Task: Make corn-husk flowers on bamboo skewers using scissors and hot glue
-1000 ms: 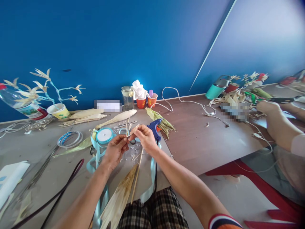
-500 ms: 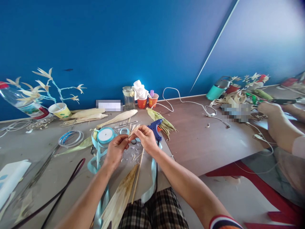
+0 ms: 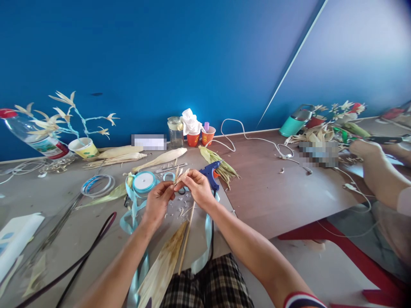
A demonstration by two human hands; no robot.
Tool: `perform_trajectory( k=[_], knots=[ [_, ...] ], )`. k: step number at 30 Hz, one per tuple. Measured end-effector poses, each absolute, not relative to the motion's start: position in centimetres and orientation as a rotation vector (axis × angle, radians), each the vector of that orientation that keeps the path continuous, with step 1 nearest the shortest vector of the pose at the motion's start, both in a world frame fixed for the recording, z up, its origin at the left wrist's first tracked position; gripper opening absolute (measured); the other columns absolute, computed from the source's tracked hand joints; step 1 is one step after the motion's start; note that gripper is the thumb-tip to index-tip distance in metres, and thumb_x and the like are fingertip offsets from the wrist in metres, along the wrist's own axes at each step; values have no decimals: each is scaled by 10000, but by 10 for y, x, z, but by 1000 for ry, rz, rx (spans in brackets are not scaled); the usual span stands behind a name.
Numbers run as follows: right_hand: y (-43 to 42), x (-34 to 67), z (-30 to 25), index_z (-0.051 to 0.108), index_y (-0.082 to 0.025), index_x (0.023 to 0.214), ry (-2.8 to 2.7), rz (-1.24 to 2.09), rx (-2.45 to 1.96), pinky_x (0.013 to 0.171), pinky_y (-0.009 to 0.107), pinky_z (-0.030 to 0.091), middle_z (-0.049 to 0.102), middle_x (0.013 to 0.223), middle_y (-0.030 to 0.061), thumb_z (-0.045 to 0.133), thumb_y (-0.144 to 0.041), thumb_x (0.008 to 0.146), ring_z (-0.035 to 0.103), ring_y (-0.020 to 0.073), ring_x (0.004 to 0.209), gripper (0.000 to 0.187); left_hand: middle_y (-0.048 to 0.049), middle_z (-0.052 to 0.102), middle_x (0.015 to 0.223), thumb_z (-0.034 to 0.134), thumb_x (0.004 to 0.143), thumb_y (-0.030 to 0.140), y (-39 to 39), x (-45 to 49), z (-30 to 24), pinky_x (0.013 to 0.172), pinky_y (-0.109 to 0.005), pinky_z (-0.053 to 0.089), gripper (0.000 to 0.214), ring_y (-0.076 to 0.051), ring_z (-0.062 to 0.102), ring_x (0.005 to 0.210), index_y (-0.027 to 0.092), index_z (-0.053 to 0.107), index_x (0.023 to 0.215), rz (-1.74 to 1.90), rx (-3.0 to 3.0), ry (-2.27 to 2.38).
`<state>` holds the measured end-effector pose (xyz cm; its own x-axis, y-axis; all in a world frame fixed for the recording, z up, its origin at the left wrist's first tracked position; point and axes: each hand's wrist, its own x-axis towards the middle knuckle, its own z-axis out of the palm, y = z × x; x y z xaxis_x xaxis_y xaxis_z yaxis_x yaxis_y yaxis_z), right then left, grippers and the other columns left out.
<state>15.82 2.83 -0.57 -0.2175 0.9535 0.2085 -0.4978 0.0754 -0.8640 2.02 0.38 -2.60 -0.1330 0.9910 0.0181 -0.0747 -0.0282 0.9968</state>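
A short sleeve [image 3: 302, 301] is worn on the right arm [image 3: 248, 248], seen only at the lower edge of the view, banded at its end in thin red, white and dark navy, with a patch of orange shown beyond. The lap is covered by a plaid garment [image 3: 221, 278], checked in near-black and brownish tones and crossed by pale cream lines. Both hands [image 3: 158, 203] are bare.

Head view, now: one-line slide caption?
Left hand and right hand pinch thin pale strips between a light-blue ribbon spool and a blue glue gun.
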Motion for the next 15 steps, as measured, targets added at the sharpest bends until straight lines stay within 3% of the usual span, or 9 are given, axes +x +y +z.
perform_trajectory(
  k=[9,15],
  knots=[
    [28,156,-12,534,-196,865,-1090,1579,-529,595,295,498,622,563,-36,727,-370,706,580,127,518,305,4,596,640,715,690,352,3,23,-23,565,-242,376,215,-101,486,561,160,676,780,1438,1031,1222],
    [28,153,-12,550,-184,811,-1071,1518,-740,571,226,453,587,731,-31,788,-331,594,537,76,561,354,23,565,606,667,733,349,2,21,-22,559,-235,370,191,-106,472,564,170,660,798,1454,1182,1340]
  ],
)
